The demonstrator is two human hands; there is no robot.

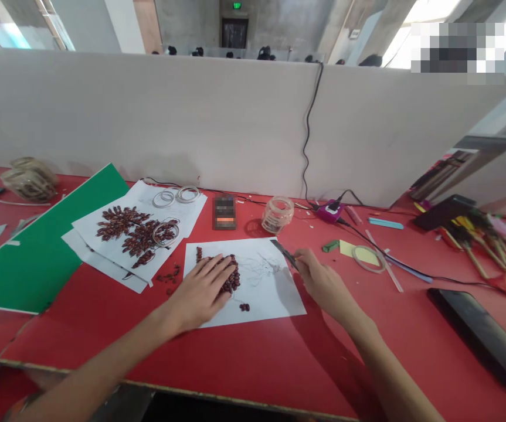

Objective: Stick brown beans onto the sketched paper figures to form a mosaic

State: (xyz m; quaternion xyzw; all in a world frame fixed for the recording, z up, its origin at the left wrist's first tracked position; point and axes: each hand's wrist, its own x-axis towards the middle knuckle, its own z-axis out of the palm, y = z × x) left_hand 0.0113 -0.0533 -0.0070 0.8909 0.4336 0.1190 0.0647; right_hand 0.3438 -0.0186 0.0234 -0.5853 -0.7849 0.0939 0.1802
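A white sheet (274, 296) with a faint line drawing lies on the red table (244, 357). Dark red beans (234, 280) are stuck in a patch on its left part. My left hand (202, 287) lies flat on the sheet, fingers stretched out over the beans. My right hand (321, 281) rests at the sheet's right edge, its fingers closed on dark tweezers (284, 253) whose tip points up and left over the paper. Two loose beans (244, 306) lie just below the patch.
Left of the sheet lie other white sheets with bean pictures (132, 231), tape rings (177, 196) and a green board (37, 246). A clear jar (278, 214), a small dark device (224, 212), a tape roll (367, 258), a cable and a dark phone (485, 337) lie to the right. A white partition (191, 123) stands behind.
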